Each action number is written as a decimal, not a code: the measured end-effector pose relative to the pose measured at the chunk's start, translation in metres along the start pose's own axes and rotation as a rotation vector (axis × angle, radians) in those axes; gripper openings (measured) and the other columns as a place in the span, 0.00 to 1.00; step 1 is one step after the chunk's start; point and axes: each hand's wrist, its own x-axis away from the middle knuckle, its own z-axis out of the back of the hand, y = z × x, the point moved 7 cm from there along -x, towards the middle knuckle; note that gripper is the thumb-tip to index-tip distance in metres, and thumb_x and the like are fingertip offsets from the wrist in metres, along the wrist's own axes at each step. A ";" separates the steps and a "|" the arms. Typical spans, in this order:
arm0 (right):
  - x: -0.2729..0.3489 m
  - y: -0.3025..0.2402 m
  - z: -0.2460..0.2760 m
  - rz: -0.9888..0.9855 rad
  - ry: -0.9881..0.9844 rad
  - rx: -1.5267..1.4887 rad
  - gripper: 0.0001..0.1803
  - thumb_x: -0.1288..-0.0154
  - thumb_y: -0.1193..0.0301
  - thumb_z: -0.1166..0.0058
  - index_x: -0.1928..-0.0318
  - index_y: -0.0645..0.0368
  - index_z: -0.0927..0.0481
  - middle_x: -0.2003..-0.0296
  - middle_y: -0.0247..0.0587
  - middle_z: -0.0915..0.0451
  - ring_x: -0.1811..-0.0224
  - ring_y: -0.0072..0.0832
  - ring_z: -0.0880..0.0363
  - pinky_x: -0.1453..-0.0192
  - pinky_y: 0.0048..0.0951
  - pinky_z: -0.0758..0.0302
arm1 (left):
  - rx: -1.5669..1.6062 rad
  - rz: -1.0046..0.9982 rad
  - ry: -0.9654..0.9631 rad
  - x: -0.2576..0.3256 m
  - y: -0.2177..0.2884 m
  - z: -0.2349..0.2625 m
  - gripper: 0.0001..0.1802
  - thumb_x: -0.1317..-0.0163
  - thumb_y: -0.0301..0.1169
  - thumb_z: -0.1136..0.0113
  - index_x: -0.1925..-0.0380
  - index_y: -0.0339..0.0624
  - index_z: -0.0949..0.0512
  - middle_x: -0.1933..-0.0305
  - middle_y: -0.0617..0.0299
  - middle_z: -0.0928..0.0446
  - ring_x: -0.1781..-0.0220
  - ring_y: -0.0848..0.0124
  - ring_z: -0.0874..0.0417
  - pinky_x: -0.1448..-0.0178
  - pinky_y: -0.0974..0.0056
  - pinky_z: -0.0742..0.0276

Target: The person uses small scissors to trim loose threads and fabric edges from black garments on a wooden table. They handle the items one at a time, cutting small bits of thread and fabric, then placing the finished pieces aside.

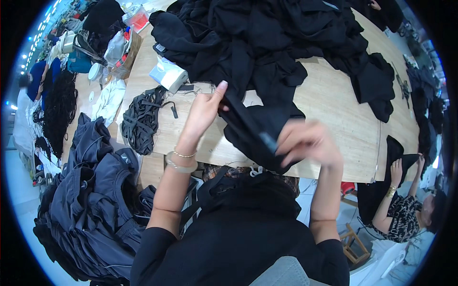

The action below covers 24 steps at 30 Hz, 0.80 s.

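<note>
My left hand [207, 112] is closed on the edge of a black garment [253, 126], thumb pointing up, and holds it stretched over the table's near edge. At the garment's other end is my right hand [310, 143], its fingers smeared by motion. A small pale-blue blurred patch [268, 141] shows on the cloth just left of those fingertips; I cannot make out what it is. Beyond both hands, a large heap of black garments [267, 33] covers the far part of the wooden table [338, 119].
A tangle of dark grey straps [140, 119] and a tissue pack [169, 75] lie to the left. Dark grey clothes [95, 200] are piled at lower left. A filled cardboard box [128, 59] stands behind. Scissors [404, 88] lie far right; a co-worker [400, 209] handles black cloth there.
</note>
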 end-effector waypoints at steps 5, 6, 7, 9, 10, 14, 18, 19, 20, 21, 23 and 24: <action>0.017 0.069 -0.055 -0.417 -0.127 0.396 0.09 0.44 0.73 0.34 0.67 0.64 0.19 0.71 0.42 0.18 0.70 0.35 0.18 0.64 0.30 0.25 | 0.519 -0.032 -0.133 0.019 -0.005 -0.040 0.18 0.38 0.23 0.34 0.48 0.33 0.23 0.65 0.69 0.21 0.63 0.84 0.23 0.57 0.77 0.30; 0.019 0.071 -0.047 -0.429 0.016 0.286 0.09 0.42 0.72 0.34 0.66 0.64 0.19 0.73 0.43 0.19 0.71 0.32 0.20 0.66 0.30 0.26 | 0.552 -0.056 -0.180 0.028 -0.004 -0.049 0.17 0.38 0.22 0.34 0.49 0.35 0.24 0.69 0.72 0.25 0.66 0.86 0.26 0.59 0.78 0.31; 0.018 0.072 -0.038 -0.435 0.157 0.175 0.09 0.41 0.72 0.35 0.66 0.65 0.20 0.75 0.44 0.21 0.73 0.28 0.22 0.67 0.29 0.27 | 0.585 -0.082 -0.224 0.037 0.003 -0.054 0.17 0.38 0.22 0.34 0.50 0.36 0.25 0.72 0.75 0.29 0.69 0.87 0.29 0.60 0.79 0.32; 0.022 0.082 -0.019 -0.427 0.524 0.074 0.08 0.36 0.71 0.37 0.66 0.64 0.19 0.78 0.30 0.25 0.75 0.14 0.34 0.69 0.21 0.34 | 0.625 -0.061 -0.333 0.050 0.017 -0.063 0.26 0.39 0.19 0.35 0.41 0.37 0.31 0.68 0.71 0.25 0.66 0.86 0.26 0.58 0.78 0.29; 0.020 0.088 -0.012 -0.425 0.616 0.026 0.09 0.36 0.71 0.37 0.67 0.65 0.20 0.78 0.27 0.26 0.74 0.13 0.35 0.69 0.19 0.35 | 0.622 -0.065 -0.352 0.057 0.028 -0.064 0.27 0.39 0.18 0.36 0.40 0.37 0.33 0.67 0.70 0.25 0.65 0.85 0.26 0.58 0.78 0.28; 0.004 0.083 -0.009 -0.350 0.778 -0.106 0.10 0.38 0.70 0.34 0.64 0.64 0.19 0.75 0.24 0.27 0.72 0.10 0.35 0.69 0.16 0.38 | 0.639 -0.107 -0.443 0.064 0.025 -0.072 0.30 0.39 0.17 0.36 0.38 0.37 0.36 0.66 0.68 0.24 0.64 0.83 0.24 0.58 0.75 0.26; -0.007 0.083 -0.017 -0.308 0.724 -0.058 0.11 0.41 0.72 0.32 0.63 0.65 0.20 0.75 0.25 0.27 0.72 0.10 0.35 0.70 0.16 0.38 | 0.599 -0.139 -0.469 0.066 0.020 -0.077 0.27 0.39 0.18 0.35 0.41 0.37 0.32 0.67 0.69 0.25 0.67 0.85 0.27 0.62 0.77 0.30; -0.010 0.084 -0.020 -0.301 0.705 -0.059 0.11 0.41 0.73 0.32 0.63 0.65 0.20 0.75 0.25 0.27 0.72 0.11 0.36 0.70 0.16 0.37 | 0.553 -0.147 -0.450 0.066 0.020 -0.076 0.24 0.39 0.19 0.35 0.43 0.37 0.30 0.67 0.69 0.25 0.67 0.85 0.27 0.62 0.78 0.31; -0.010 0.083 -0.020 -0.299 0.703 -0.053 0.10 0.41 0.74 0.33 0.64 0.66 0.20 0.75 0.27 0.27 0.73 0.11 0.36 0.71 0.18 0.37 | 0.507 -0.153 -0.432 0.067 0.021 -0.075 0.21 0.38 0.20 0.35 0.46 0.36 0.28 0.67 0.69 0.25 0.67 0.85 0.27 0.63 0.78 0.31; -0.009 0.082 -0.018 -0.297 0.715 -0.010 0.09 0.41 0.75 0.33 0.64 0.66 0.20 0.76 0.28 0.27 0.73 0.12 0.36 0.71 0.18 0.37 | 0.433 -0.156 -0.385 0.067 0.020 -0.070 0.18 0.37 0.22 0.35 0.48 0.36 0.26 0.66 0.69 0.24 0.67 0.85 0.27 0.63 0.78 0.31; -0.008 0.080 -0.016 -0.292 0.730 0.073 0.08 0.40 0.76 0.34 0.65 0.66 0.20 0.76 0.30 0.28 0.74 0.13 0.36 0.71 0.19 0.36 | 0.478 -0.100 -0.276 0.066 0.021 -0.060 0.11 0.34 0.26 0.36 0.54 0.35 0.22 0.66 0.70 0.24 0.68 0.85 0.26 0.64 0.79 0.31; -0.009 0.078 -0.016 -0.270 0.727 0.114 0.08 0.40 0.76 0.35 0.65 0.67 0.21 0.77 0.31 0.28 0.74 0.14 0.35 0.71 0.19 0.36 | 0.596 -0.042 -0.217 0.066 0.024 -0.057 0.09 0.33 0.28 0.37 0.57 0.35 0.20 0.66 0.70 0.23 0.68 0.85 0.25 0.65 0.79 0.30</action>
